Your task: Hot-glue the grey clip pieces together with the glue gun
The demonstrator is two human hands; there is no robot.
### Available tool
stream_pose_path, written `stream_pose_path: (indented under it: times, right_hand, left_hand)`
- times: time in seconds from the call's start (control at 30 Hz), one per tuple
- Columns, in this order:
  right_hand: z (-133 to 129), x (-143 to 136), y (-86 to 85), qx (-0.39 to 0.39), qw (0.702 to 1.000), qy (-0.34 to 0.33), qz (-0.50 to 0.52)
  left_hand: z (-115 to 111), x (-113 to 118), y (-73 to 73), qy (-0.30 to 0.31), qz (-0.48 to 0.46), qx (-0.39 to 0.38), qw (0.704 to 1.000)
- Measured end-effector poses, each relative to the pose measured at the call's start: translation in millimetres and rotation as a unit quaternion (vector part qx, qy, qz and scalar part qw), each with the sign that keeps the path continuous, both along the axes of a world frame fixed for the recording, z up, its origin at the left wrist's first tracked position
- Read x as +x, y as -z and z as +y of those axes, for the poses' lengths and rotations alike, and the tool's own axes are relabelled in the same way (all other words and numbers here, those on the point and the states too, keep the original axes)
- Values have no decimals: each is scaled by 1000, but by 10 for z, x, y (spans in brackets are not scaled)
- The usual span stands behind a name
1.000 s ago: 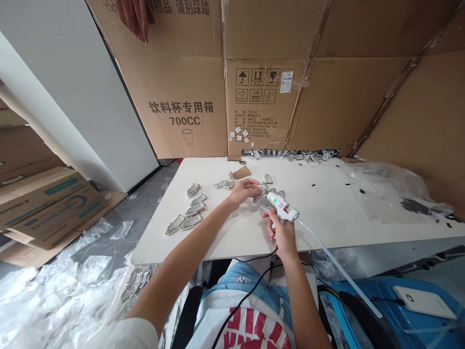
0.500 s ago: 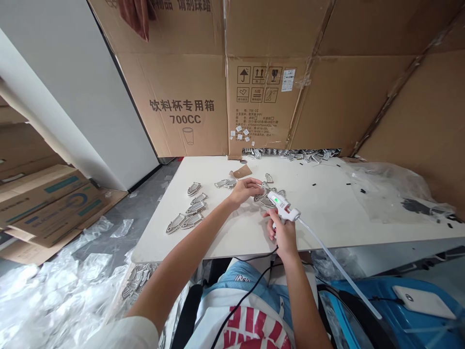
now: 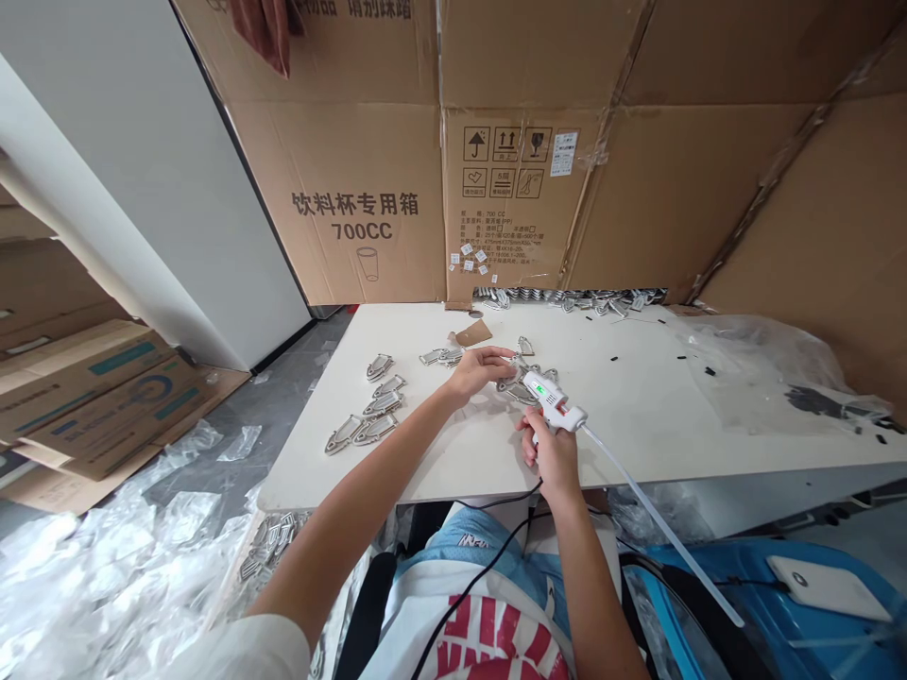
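Note:
My right hand (image 3: 549, 446) is wrapped around a white glue gun (image 3: 553, 401) with a green lit display and a long translucent glue stick (image 3: 658, 519) trailing from its back. Its nozzle end points at a small cluster of silver metal frame-like pieces (image 3: 516, 389). My left hand (image 3: 485, 370) reaches in from the left, fingers pinched at one of these pieces, whose outline is partly covered by the fingers. Several similar metal pieces (image 3: 375, 430) lie on the white table (image 3: 439, 463) to the left, and a few more (image 3: 443, 357) sit just behind my left hand.
Tall cardboard (image 3: 368, 142) walls the table's back, with a heap of metal pieces (image 3: 567, 300) beneath it. A brown cardboard scrap (image 3: 473, 332), small black bits and a clear plastic bag (image 3: 772, 368) lie on the table. A black cable (image 3: 482, 571) crosses my lap. A white power bank (image 3: 826, 587) rests at right.
Almost nothing differs. Both hands and the glue gun hold nearly the same place, and the view has shifted very slightly.

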State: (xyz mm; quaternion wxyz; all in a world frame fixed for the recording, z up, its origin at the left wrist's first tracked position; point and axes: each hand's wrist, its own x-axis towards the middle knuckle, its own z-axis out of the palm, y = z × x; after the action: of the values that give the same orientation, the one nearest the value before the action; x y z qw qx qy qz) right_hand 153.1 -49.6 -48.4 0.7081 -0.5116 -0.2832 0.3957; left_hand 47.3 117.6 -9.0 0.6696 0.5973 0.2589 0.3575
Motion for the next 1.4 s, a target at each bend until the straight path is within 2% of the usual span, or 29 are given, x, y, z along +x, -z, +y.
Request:
stream_pose_path:
  times: [0.67,1.4]
  right_hand:
    - [-21,-27,-65,-17,1000,6,0]
    - [-5,-22,-59,-14,1000,24,-9]
  left_hand:
    - [7,5,5,2,5,2,1000]
    - [28,15,32,-9,4,20,1000]
